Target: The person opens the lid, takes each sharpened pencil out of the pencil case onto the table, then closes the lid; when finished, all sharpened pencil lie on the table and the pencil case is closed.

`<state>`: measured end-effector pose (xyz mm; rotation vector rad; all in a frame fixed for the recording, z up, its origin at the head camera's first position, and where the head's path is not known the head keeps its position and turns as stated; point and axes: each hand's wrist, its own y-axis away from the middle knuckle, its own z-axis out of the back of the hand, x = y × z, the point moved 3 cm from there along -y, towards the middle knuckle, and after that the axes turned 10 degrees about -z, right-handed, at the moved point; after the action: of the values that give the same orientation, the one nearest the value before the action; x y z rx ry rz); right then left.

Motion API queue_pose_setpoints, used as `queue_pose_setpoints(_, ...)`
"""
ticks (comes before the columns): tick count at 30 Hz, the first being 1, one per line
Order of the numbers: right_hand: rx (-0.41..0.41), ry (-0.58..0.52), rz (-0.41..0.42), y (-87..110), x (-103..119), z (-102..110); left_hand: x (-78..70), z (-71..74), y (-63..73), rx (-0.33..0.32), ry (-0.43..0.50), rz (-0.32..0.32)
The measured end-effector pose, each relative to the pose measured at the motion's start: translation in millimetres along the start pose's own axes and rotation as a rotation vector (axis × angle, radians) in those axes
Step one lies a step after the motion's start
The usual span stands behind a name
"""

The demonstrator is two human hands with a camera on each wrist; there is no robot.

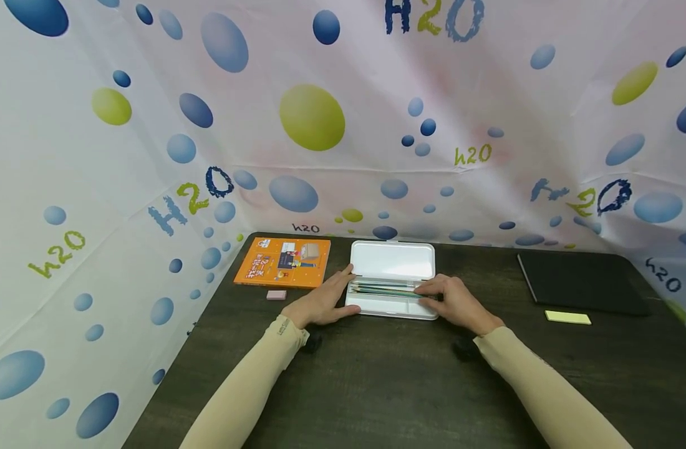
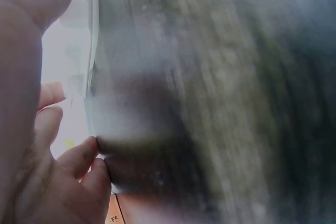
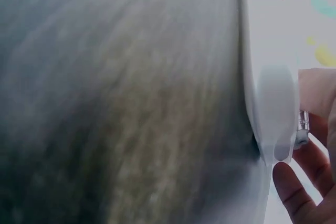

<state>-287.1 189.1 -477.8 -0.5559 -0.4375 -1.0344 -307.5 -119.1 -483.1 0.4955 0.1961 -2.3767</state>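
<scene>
A white pencil case [image 1: 393, 307] lies on the dark table, its lid [image 1: 392, 259] raised at the back. Several pencils [image 1: 382, 290] lie lengthwise in it, mostly greenish. My left hand [image 1: 323, 302] is at the case's left end, fingers fairly straight along the side and thumb at the front corner. Over the right end, my right hand [image 1: 452, 302] has its fingers bent at the pencils' ends. In the right wrist view, a pencil's metal-banded end [image 3: 302, 129] shows between the thumb and fingers, beside the case wall [image 3: 270, 77].
An orange book [image 1: 284, 262] lies at the back left, with a small pink eraser [image 1: 276, 295] in front of it. On the right are a black laptop-like slab [image 1: 581, 282] and a yellow sticky-note pad [image 1: 567, 317]. Patterned curtains [image 1: 376, 125] border the table's back and sides.
</scene>
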Motion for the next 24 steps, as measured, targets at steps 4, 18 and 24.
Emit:
queue_pose_setpoints(4, -0.017, -0.007, -0.006, -1.1, -1.4, 3.1, -1.7, 3.8, -2.1, 0.004, -0.003, 0.009)
queue_pose_setpoints(18, -0.126, 0.014, -0.011, 2.2, -4.5, 5.0, -1.7, -0.2, -0.3, -0.006, 0.009, -0.006)
queue_pose_setpoints(24, -0.179, -0.017, 0.004, 6.8, -8.3, 9.4, -1.0, -0.7, 1.2, 0.001, -0.001, 0.0)
